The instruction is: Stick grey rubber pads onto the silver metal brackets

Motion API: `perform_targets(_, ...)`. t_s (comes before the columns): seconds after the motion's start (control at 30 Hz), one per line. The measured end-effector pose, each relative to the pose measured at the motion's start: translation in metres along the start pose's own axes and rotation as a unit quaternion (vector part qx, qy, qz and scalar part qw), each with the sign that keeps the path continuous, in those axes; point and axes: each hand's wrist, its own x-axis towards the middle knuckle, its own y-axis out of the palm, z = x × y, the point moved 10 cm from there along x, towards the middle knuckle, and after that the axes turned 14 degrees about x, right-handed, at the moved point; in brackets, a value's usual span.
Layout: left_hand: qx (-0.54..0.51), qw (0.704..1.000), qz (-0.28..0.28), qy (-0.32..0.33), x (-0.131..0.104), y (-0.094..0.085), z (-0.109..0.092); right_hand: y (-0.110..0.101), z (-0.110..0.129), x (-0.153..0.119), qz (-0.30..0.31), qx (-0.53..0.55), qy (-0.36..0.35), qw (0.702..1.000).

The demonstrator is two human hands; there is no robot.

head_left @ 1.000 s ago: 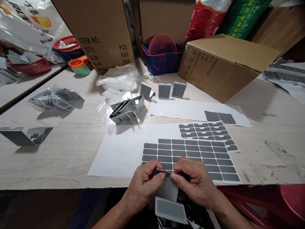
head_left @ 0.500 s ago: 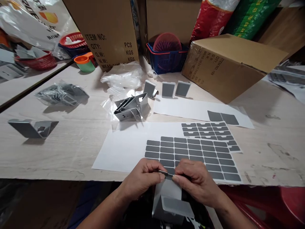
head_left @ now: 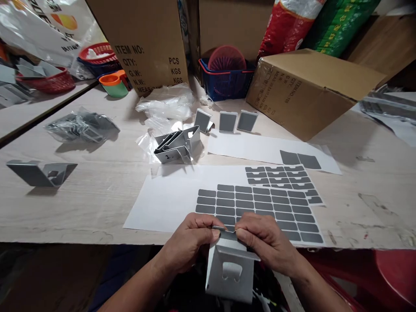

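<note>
A bent silver metal bracket (head_left: 230,277) with a cut-out hangs at the table's front edge, tilted toward me. My left hand (head_left: 191,240) pinches its upper left corner between thumb and fingers. The upper right corner is gripped by my right hand (head_left: 264,240). Just beyond my hands lies a white sheet of dark grey rounded stickers (head_left: 253,197). Behind it is a second sticker sheet (head_left: 279,175) with notched shapes. Another white strip (head_left: 243,145) bears two larger grey pieces (head_left: 300,159).
Nested metal brackets (head_left: 177,145) stand mid-table, and one bracket (head_left: 42,172) sits at left. A bagged pile (head_left: 81,127) lies behind it. Three small grey-faced stands (head_left: 227,121) are near a blue basket (head_left: 225,82). Cardboard boxes (head_left: 312,93) are at the back.
The bracket has tilted, so its cut-out face now shows toward me. My hands have risen slightly while keeping their grip. The view has shifted a little.
</note>
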Motion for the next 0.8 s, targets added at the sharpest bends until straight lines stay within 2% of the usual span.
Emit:
perform_targets(0.17,0.049,0.998,-0.032,0.005,-0.007,-0.008,-0.001,0.002,0.01,0.0,0.025,-0.029,-0.026,0.999)
perform_targets(0.3,0.098,0.995,-0.034,0.001,-0.01,-0.008,-0.004,0.006,0.012,0.003,0.034,-0.105,-0.045,0.993)
perform_targets(0.47,0.18,0.98,-0.067,0.05,-0.012,-0.011,-0.017,0.01,0.014,0.005,0.029,-0.18,-0.087,0.979)
perform_targets(0.57,0.116,0.99,-0.071,0.031,-0.009,-0.012,-0.009,0.012,0.015,0.008,0.05,-0.193,-0.088,0.976)
perform_targets(0.67,0.023,0.997,-0.07,0.006,-0.005,-0.011,-0.001,0.009,0.015,0.01,0.072,-0.161,-0.067,0.982)
perform_targets(0.8,-0.001,0.997,-0.075,0.004,-0.004,-0.012,-0.007,0.007,0.017,0.011,0.105,-0.093,-0.049,0.989)
